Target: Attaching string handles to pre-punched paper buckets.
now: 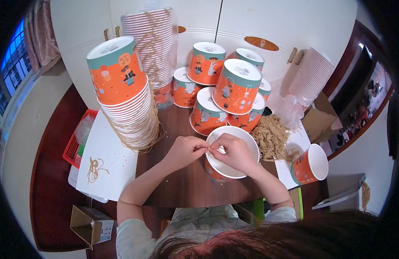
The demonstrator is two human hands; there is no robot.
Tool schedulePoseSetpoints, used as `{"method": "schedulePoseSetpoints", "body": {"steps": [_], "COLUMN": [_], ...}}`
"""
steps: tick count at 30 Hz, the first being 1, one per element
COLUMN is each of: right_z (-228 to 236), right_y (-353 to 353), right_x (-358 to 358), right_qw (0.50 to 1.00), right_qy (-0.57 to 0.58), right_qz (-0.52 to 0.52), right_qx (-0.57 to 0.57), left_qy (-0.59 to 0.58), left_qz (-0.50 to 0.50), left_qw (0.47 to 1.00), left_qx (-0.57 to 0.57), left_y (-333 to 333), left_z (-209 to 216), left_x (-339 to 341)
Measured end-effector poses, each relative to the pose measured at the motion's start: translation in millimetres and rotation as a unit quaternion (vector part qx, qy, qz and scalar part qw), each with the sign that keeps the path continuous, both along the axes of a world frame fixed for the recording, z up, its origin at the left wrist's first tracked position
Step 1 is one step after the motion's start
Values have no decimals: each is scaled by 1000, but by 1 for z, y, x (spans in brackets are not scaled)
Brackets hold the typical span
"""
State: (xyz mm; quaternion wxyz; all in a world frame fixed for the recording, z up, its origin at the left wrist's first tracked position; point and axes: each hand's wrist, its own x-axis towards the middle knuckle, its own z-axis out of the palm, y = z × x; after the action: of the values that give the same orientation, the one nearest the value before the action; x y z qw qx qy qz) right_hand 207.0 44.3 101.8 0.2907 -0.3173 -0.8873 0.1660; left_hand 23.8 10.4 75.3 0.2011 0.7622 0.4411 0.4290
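Note:
A paper bucket [223, 171] stands mouth up on the table in front of me, white inside with an orange printed outside. At the left part of its rim, my left hand [182, 152] is closed in a pinch. My right hand [234, 152] pinches right beside it, its back over the bucket's mouth. The fingertips of both hands nearly meet on a thin cord [214, 138], of which only a short bit shows; the rest is hidden by the fingers. To the right of the bucket lies a heap of tan cords [270, 137].
Behind stand several upside-down orange buckets [237, 88]. A tall nested stack [126, 105] with cords over it rises at left, a bagged stack [147, 47] behind it. Another bucket [305, 166] tilts at the right edge. Loose cords [96, 170] lie on the white left part.

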Motion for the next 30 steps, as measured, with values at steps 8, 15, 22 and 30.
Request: {"method": "schedulePoseSetpoints", "body": {"steps": [8, 15, 22, 30], "right_z": [-1, 0, -1, 2], "right_y": [1, 0, -1, -2], "right_x": [0, 1, 1, 5], "right_qw": [1000, 1000, 1000, 1000], "right_qy": [-1, -7, -6, -8], "right_qz": [-5, -5, -6, 19], "right_qx": [-4, -21, -16, -6], "left_qy": [-162, -129, -170, -307], "left_qz": [-69, -25, -70, -154], "left_qw": [969, 981, 964, 836], "left_qx": [-172, -145, -193, -429], "left_y": [1, 0, 6, 6], "left_z": [-7, -2, -15, -2], "left_x": [1, 3, -2, -9]}}
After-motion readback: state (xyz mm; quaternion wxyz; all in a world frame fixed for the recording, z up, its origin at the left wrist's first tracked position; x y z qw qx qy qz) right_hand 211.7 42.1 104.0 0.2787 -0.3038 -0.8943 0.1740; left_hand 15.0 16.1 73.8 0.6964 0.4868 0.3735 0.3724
